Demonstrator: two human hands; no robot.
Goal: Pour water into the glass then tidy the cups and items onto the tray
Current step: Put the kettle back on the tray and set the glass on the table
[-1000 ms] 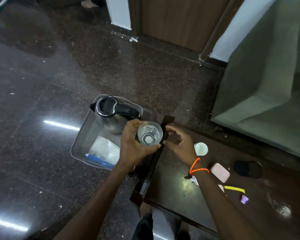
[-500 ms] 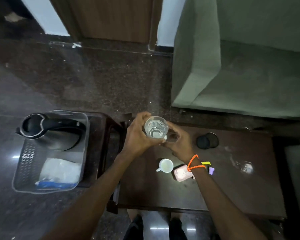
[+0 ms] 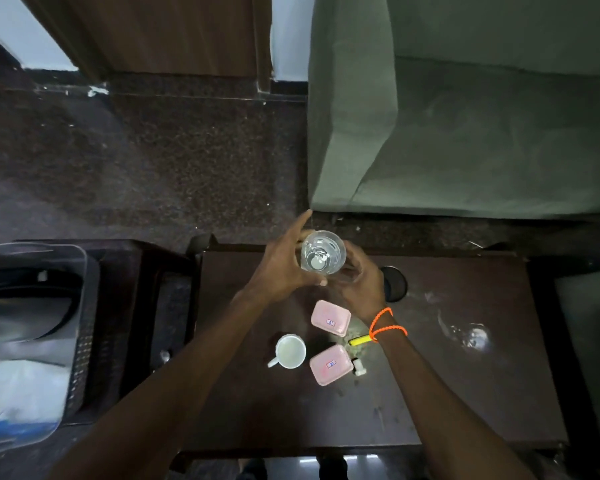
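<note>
Holding over the dark table's (image 3: 465,393) far edge, the clear round glass (image 3: 323,252) with water now has both hands around it: the left hand (image 3: 279,268) still curls round its left side, and the right hand (image 3: 362,282) has closed in on its right. Nearer lie a white cup (image 3: 290,351) and two pink rounded boxes (image 3: 330,318); the mesh plastic tray (image 3: 80,341) with its blurred contents has slid far left.

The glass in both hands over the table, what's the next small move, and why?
Probably lower the glass straight down onto a bare part of the table. It holds water and stays upright in the left hand, with the right hand curled against its far side. Keep it level and clear of the white cup and the nearer pink box.
</note>
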